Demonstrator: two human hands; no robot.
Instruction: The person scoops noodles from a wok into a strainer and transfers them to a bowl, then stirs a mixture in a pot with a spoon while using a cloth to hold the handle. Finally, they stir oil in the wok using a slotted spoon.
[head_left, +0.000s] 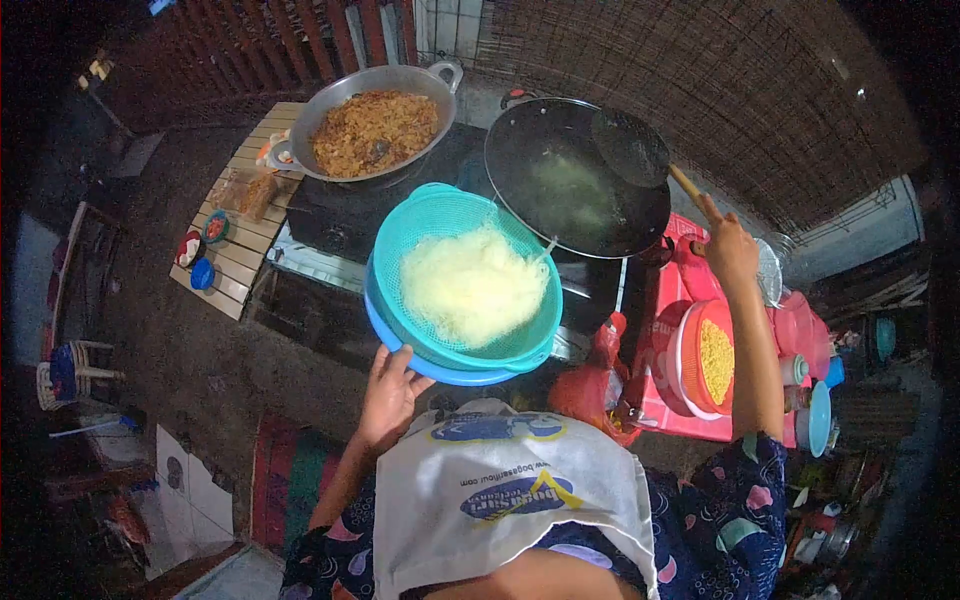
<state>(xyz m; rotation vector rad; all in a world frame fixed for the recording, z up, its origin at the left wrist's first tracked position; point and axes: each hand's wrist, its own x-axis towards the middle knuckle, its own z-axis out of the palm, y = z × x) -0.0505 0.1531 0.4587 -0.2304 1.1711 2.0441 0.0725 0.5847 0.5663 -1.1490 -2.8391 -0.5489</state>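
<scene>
My left hand (392, 395) is closed on the rim of a blue basin (385, 325). Nested in that basin is a teal colander (400, 215) holding a heap of pale, thin noodles (475, 285). My right hand (733, 248) grips the wooden handle (686, 184) of a wire skimmer (630, 147). The skimmer's dark mesh head is over the right side of a black wok (510, 150), where cloudy, steaming liquid (575, 190) shows at the bottom. The colander sits in front of the wok, close to its near rim.
A two-handled metal pan (300, 120) of browned food stands left of the wok. On the right, a red table (655, 330) bears an orange-red basket of yellow noodles (716, 360) and pink containers. A slatted bench (235, 255) with small bowls is at left. A red plastic bag (590, 390) lies nearby.
</scene>
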